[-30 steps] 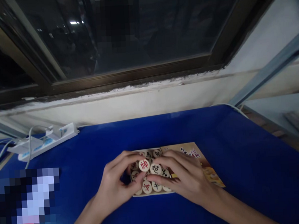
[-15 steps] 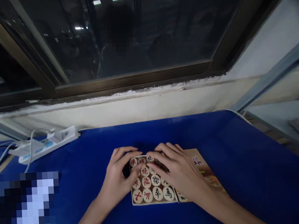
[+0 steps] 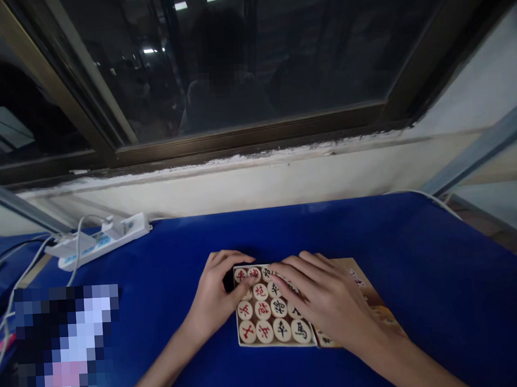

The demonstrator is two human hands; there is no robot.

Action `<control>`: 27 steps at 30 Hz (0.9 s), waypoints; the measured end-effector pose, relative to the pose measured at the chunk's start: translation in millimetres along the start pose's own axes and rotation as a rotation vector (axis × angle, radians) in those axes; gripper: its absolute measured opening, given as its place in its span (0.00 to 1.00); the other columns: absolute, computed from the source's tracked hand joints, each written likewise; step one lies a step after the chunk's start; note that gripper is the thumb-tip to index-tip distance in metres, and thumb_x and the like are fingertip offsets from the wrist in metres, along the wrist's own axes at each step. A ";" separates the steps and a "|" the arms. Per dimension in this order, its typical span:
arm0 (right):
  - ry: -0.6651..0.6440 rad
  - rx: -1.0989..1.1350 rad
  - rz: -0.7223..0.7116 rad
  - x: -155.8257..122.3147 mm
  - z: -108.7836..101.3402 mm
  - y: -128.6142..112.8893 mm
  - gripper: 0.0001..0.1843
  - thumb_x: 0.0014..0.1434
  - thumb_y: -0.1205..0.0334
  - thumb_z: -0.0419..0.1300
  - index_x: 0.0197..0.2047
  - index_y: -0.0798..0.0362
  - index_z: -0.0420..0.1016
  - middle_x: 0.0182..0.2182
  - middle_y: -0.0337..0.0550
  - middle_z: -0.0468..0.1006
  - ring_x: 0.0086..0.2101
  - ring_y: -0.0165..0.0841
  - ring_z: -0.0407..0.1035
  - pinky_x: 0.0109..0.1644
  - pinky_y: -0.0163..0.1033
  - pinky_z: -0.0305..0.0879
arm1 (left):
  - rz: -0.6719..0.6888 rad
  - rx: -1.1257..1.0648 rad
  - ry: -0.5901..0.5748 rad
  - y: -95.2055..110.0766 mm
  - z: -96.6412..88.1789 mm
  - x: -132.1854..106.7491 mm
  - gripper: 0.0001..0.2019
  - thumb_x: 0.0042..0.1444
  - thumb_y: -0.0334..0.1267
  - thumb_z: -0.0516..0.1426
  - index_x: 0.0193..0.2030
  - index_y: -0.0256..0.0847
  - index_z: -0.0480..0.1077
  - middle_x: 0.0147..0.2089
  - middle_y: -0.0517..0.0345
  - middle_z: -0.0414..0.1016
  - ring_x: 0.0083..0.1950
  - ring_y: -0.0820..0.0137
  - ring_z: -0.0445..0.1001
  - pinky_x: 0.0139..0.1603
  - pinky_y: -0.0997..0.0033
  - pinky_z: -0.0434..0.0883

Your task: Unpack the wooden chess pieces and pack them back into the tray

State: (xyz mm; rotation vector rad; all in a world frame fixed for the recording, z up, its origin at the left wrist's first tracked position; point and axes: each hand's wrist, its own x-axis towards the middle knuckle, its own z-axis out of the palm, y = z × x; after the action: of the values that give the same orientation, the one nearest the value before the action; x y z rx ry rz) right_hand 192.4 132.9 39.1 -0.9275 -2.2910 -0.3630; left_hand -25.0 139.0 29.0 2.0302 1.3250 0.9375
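Note:
A shallow open box [image 3: 277,345] of round wooden xiangqi pieces lies on the blue table, with red characters mainly at left and black at right. My left hand [image 3: 215,291] curves around its far left corner, fingers apart from the thumb. That thumb touches the red-marked pieces in the far rows, while the fingers reach past the far edge. Over the box's right part lies my right hand [image 3: 322,288], its index finger and thumb closed at a black-marked xiangqi piece [image 3: 267,273] in the far row. Several pieces are hidden beneath this hand.
A printed box lid [image 3: 344,268] lies against the box's right side, partly under my right forearm. A white power strip [image 3: 109,243] with cables stands at the table's far left. Behind the blue table [image 3: 191,237] are a wall and a dark window [image 3: 321,57].
The view has shifted, so the box and hands appear a little further right. My right fingertips have come closer together over the far-row black piece. My left hand keeps nearly the same pose.

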 end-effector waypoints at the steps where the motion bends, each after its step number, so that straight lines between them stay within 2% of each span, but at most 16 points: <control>1: 0.005 0.009 0.006 0.5 -1.2 0.3 0.10 0.68 0.69 0.54 0.43 0.58 0.77 0.33 0.43 0.79 0.34 0.34 0.68 0.40 0.42 0.61 | 0.000 -0.001 0.002 -0.1 0.8 0.5 0.11 0.62 0.37 0.62 0.51 0.49 0.75 0.51 0.56 0.77 0.55 0.60 0.71 0.56 0.55 0.68; 12: 0.045 0.073 0.087 0.3 -6.2 7.4 0.09 0.68 0.67 0.55 0.43 0.57 0.77 0.31 0.40 0.79 0.33 0.31 0.70 0.39 0.39 0.62 | 0.029 0.048 0.029 -1.9 -0.8 -1.2 0.10 0.65 0.36 0.57 0.51 0.48 0.75 0.50 0.55 0.79 0.55 0.60 0.72 0.55 0.53 0.69; 15: 0.064 0.068 0.077 1.7 -8.3 6.9 0.09 0.68 0.66 0.56 0.42 0.56 0.77 0.30 0.39 0.79 0.31 0.31 0.69 0.35 0.38 0.61 | 0.011 0.063 0.089 -5.6 -1.0 1.2 0.10 0.65 0.36 0.57 0.51 0.48 0.75 0.49 0.55 0.80 0.54 0.59 0.73 0.55 0.53 0.70; 18: 0.086 0.047 0.054 4.8 -17.2 5.5 0.07 0.66 0.66 0.57 0.43 0.56 0.77 0.31 0.40 0.80 0.31 0.31 0.70 0.36 0.39 0.63 | 0.003 0.064 0.162 0.2 -10.2 2.0 0.10 0.65 0.37 0.57 0.52 0.47 0.74 0.50 0.55 0.80 0.54 0.60 0.74 0.54 0.55 0.71; 21: 0.181 0.092 0.118 2.0 -38.1 -1.7 0.09 0.64 0.69 0.59 0.48 0.55 0.76 0.36 0.42 0.82 0.35 0.32 0.73 0.42 0.40 0.67 | -0.013 0.034 0.297 24.6 -26.4 -11.8 0.11 0.66 0.40 0.56 0.53 0.47 0.73 0.52 0.55 0.79 0.54 0.62 0.75 0.52 0.59 0.72; 23: 0.260 0.132 0.272 -10.1 -53.7 -11.8 0.12 0.65 0.69 0.57 0.50 0.52 0.75 0.40 0.42 0.82 0.38 0.33 0.74 0.45 0.41 0.67 | -0.064 0.008 0.444 45.9 -32.2 -34.1 0.12 0.65 0.42 0.57 0.54 0.48 0.73 0.51 0.57 0.79 0.51 0.64 0.77 0.53 0.62 0.72; 25: 0.319 0.073 0.498 -33.8 -63.7 -23.7 0.14 0.67 0.67 0.54 0.52 0.48 0.75 0.42 0.42 0.81 0.40 0.34 0.73 0.45 0.41 0.66 | -0.133 0.006 0.662 62.3 -28.5 -64.6 0.12 0.65 0.44 0.58 0.53 0.46 0.73 0.45 0.58 0.80 0.48 0.66 0.78 0.52 0.67 0.72; 26: 0.324 0.038 0.590 -49.6 -65.3 -29.1 0.15 0.68 0.65 0.53 0.54 0.48 0.74 0.43 0.43 0.80 0.42 0.36 0.73 0.46 0.43 0.66 | -0.188 -0.004 0.730 66.8 -22.9 -81.0 0.14 0.64 0.44 0.59 0.54 0.46 0.72 0.42 0.60 0.79 0.44 0.68 0.79 0.51 0.68 0.73; 27: 0.289 -0.013 0.617 -67.3 -64.8 -33.6 0.17 0.67 0.62 0.54 0.58 0.48 0.73 0.47 0.45 0.80 0.44 0.39 0.72 0.47 0.45 0.66 | -0.220 -0.002 0.773 68.6 -15.4 -97.0 0.15 0.64 0.43 0.59 0.55 0.45 0.71 0.39 0.60 0.79 0.42 0.68 0.79 0.51 0.68 0.73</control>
State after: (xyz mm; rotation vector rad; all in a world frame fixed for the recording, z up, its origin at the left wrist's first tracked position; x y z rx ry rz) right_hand 235.3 43.6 44.3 -1.4219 -1.6434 -0.2205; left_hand -25.9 24.5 64.3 1.5055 1.8717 1.6996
